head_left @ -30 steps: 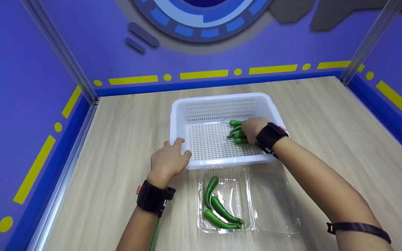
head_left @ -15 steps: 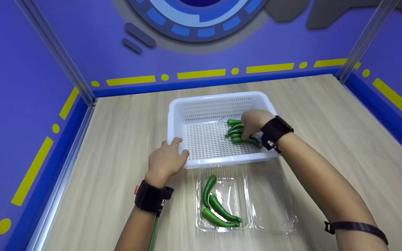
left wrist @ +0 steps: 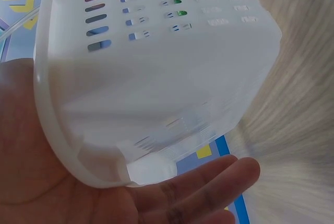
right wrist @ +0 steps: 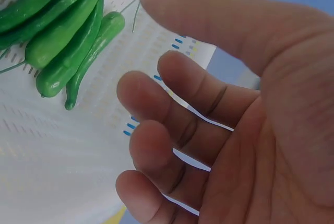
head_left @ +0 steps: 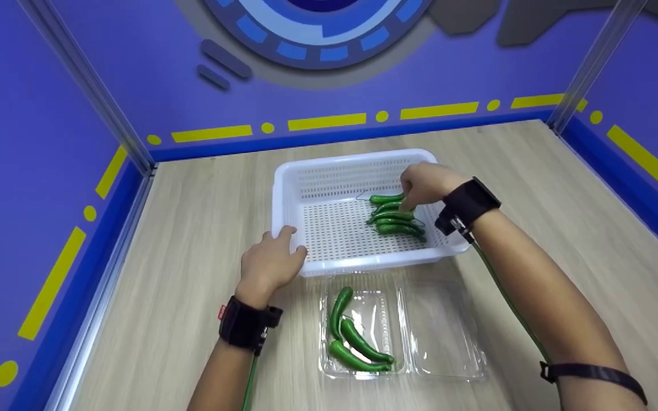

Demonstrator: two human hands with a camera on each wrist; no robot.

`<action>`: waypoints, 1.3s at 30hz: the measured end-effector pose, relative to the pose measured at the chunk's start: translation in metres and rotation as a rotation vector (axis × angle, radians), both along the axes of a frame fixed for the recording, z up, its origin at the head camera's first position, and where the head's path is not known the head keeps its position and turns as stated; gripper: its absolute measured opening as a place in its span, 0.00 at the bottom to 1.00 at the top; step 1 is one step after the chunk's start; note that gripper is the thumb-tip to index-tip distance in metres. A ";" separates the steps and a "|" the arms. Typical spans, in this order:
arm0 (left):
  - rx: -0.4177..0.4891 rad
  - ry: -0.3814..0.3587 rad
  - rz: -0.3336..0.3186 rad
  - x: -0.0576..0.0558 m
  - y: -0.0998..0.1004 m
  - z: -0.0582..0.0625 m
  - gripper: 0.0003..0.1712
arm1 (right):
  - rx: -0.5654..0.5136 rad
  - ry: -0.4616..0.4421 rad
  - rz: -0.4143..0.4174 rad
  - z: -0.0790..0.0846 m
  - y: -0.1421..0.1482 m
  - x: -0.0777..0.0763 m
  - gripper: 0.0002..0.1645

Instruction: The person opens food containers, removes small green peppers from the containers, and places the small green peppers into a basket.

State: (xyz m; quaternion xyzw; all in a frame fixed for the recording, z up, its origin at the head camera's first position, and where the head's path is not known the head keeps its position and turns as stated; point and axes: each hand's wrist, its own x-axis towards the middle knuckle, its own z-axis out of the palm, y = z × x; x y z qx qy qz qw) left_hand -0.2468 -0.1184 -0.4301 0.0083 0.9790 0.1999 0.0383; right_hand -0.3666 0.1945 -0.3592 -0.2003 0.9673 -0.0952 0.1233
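Note:
My left hand (head_left: pixel 272 260) rests at the near left corner of a white perforated plastic basket (head_left: pixel 357 264). In the left wrist view, its fingers (left wrist: pixel 219 185) extend loosely along the outside below the rim. Several green chili peppers (head_left: pixel 394 220) lie side by side in the basket's right half. Just above them hovers my right hand (head_left: pixel 429 182). The right wrist view shows its fingers (right wrist: pixel 143 98) loosely bent and apart from the thumb, with nothing held; the peppers (right wrist: pixel 57 25) lie beyond. Three green chili peppers (head_left: pixel 363 342) sit in the left half of a clear plastic clamshell box (head_left: pixel 400 319).
The clamshell's lid (head_left: pixel 449 331) lies unfolded to the right, in front of the basket. All stands on a light wood table (head_left: pixel 203 228). Blue patterned panels (head_left: pixel 329 91) rise along the back and both sides.
My right hand has lifted off the peppers in the basket and drawn slightly up and right, exposing more of them. The left hand stays at the basket corner.

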 end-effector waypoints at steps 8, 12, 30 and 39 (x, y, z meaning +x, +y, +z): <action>0.001 0.010 0.003 0.000 0.000 -0.002 0.34 | -0.051 0.021 -0.027 0.000 0.006 0.003 0.16; 0.006 0.008 0.003 0.000 0.000 -0.002 0.34 | -0.106 0.051 -0.001 0.001 0.008 0.005 0.15; 0.004 -0.006 0.013 -0.001 0.004 0.001 0.34 | -0.402 0.176 0.169 0.015 -0.011 0.076 0.13; -0.005 -0.017 0.018 0.000 0.002 0.001 0.34 | -0.355 0.187 0.427 -0.005 -0.032 0.123 0.12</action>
